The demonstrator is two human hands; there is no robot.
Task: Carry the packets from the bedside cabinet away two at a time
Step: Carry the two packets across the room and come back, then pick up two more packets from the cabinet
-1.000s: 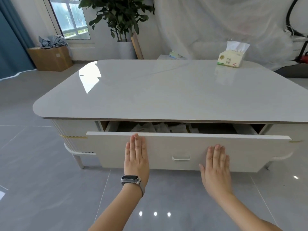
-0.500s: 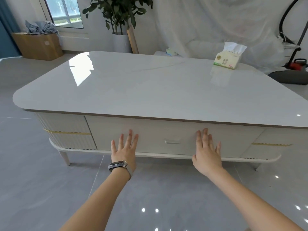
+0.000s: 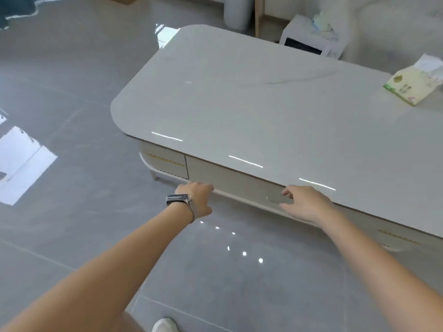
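No packets are in view; the drawer [image 3: 227, 178] of the low white table [image 3: 263, 104] is shut flush and hides its contents. My left hand [image 3: 196, 197], with a watch on the wrist, hovers at the drawer's lower left edge, empty, fingers loosely bent. My right hand [image 3: 306, 204] is by the drawer's small handle [image 3: 275, 200], fingers apart and holding nothing. Neither hand clearly touches the drawer front.
A tissue pack [image 3: 412, 88] lies on the table's far right. Behind the table stands a small white cabinet [image 3: 309, 37] with a pale bundle on top, next to a white plant pot [image 3: 236, 10]. Glossy grey floor tiles spread to the left. My white shoe [image 3: 165, 325] shows below.
The drawer, part open a second ago with packets showing, was pushed shut. Both hands have since eased off its front, and my view has swung left and tilted down.
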